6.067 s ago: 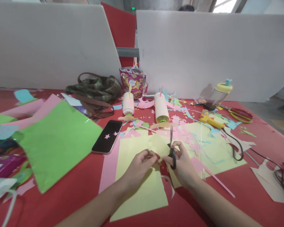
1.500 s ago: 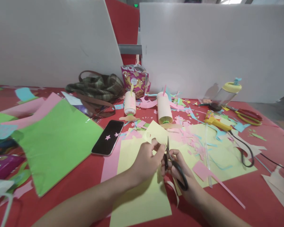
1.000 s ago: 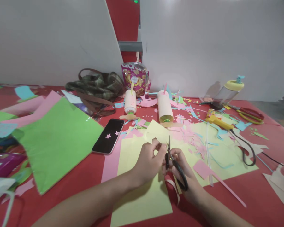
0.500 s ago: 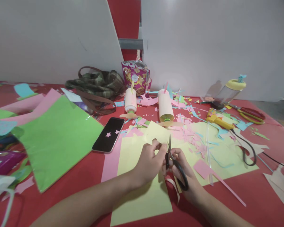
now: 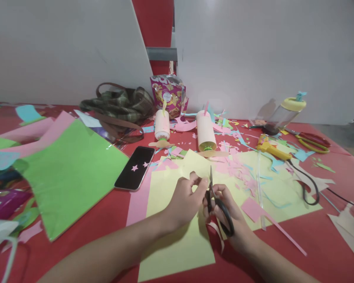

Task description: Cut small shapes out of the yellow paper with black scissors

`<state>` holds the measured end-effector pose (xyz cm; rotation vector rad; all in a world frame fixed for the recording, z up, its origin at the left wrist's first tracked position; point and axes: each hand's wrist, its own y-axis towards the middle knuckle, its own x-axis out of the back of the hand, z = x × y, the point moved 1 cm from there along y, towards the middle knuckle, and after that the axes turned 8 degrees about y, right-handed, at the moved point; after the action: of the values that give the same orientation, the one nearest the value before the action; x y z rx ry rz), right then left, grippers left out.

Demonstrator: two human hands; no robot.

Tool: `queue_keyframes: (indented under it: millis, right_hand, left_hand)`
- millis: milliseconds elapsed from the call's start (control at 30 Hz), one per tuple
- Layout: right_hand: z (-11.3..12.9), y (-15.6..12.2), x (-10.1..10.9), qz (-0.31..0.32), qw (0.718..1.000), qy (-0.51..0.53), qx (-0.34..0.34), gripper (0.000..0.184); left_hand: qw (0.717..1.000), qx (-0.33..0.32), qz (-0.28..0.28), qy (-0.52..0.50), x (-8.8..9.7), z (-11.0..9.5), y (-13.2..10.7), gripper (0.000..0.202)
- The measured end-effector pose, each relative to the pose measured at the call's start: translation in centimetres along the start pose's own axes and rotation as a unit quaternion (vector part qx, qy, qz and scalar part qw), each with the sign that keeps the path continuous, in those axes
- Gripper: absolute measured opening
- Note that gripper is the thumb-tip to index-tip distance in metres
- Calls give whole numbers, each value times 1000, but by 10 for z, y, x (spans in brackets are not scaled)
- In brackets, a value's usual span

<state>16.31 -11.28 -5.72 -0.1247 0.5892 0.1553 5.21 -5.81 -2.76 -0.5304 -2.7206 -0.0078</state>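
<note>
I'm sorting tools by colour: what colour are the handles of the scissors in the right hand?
Black; the scissors show best in the head view.

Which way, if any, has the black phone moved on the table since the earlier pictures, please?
No. The phone still lies beside the green sheet's corner, left of the yellow sheet.

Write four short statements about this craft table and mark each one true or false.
The right hand holds black scissors. True.
The left hand pinches yellow paper at the blades. True.
The phone lies on top of the green sheet. False: it lies beside that sheet, on the red table.
The red-handled scissors lie next to the phone. False: they lie far right, near the yellow-capped bottle.
</note>
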Motion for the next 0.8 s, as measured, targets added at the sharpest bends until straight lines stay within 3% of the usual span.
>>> queue_keyframes:
  millis: [67,300,800]
  right_hand:
    - [0,0,1,1,1000,-7,-2,26]
    - [1,0,2,12,1000,11,12,26]
    - [-1,-2,2,21,999,18,21,25]
  left_hand:
    - [1000,0,-6,7,2,-2,1,28]
    - [998,-4,62,-17,6,-8,3,30]
    - [997,-38,68,10,13,-9,8,25]
